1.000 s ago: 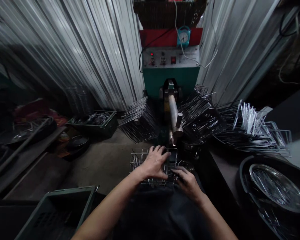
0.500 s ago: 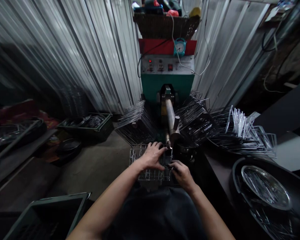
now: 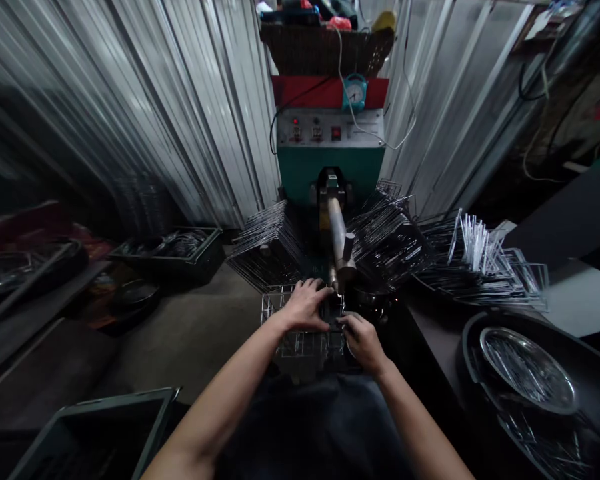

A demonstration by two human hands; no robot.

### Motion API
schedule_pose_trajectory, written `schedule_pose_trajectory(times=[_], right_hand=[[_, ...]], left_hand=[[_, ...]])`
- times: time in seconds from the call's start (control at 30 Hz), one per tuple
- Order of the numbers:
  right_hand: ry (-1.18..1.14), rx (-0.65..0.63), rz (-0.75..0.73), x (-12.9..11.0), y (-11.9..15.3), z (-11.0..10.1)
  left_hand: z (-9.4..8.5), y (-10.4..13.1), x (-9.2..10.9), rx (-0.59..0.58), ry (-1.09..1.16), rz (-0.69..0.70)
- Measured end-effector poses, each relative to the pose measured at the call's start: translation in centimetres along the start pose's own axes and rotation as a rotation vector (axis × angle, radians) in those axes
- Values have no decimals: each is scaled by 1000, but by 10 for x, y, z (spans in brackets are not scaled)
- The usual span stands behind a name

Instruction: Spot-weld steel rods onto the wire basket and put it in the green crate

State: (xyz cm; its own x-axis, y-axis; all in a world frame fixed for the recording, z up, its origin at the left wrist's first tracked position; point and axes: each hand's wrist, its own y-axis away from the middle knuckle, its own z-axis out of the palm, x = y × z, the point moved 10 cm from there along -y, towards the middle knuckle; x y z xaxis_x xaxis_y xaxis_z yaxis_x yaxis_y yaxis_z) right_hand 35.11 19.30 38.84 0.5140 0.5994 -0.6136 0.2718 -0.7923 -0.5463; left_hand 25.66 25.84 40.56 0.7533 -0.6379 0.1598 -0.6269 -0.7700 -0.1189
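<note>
Green plastic crate (image 3: 100, 427), bottom left: rigid, straight-walled, sitting open on the floor.

Second crate (image 3: 173, 250), further back: holding coiled wire parts, dull metal.

Stack of wire frames (image 3: 265, 250), left of the arm: thin bright rods, leaning in a fan.

Wire grid basket (image 3: 300, 330), centre, lying just under the tip of the welder arm (image 3: 337, 240): welded steel rod, open square mesh, shiny. It is looking light and stiff, probably a little springy at the unbraced edges; the rod is smooth, so a grip across several bars or on the rim should be holding best.

Left hand (image 3: 305, 307): pressing flat on the basket's top, fingers spread, not closed around anything.

Right hand (image 3: 363, 340): resting at the basket's right edge, fingers curled at a bar; whether it is pinching cannot be told.

Green spot-welding machine (image 3: 330, 163): painted steel, red buttons.

Right stack of wire frames (image 3: 395, 240), then loose wire pieces (image 3: 485, 267).

Dark round basin (image 3: 530, 380): holding round wire grilles.
</note>
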Motion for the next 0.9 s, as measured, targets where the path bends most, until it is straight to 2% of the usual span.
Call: schedule_pose_trajectory(times=[0.2,0.53,0.7,0.8,0.9], right_hand=[[-23,7,-14,2,-22,-7],[46,-16,-14,4,-22,-5],[3,5,18,4,-25,-9],[-36,59,85,9,-8,-18],[-49,76,216,30,40,-19]], left_hand=[[5,-16,-13,13,89,-25],[3,-15,-16,9,74,-71],[8,-19,-18,-11,122,-57],[5,-21,-17,10,119,-37],[3,-24,-17,6,118,-24]])
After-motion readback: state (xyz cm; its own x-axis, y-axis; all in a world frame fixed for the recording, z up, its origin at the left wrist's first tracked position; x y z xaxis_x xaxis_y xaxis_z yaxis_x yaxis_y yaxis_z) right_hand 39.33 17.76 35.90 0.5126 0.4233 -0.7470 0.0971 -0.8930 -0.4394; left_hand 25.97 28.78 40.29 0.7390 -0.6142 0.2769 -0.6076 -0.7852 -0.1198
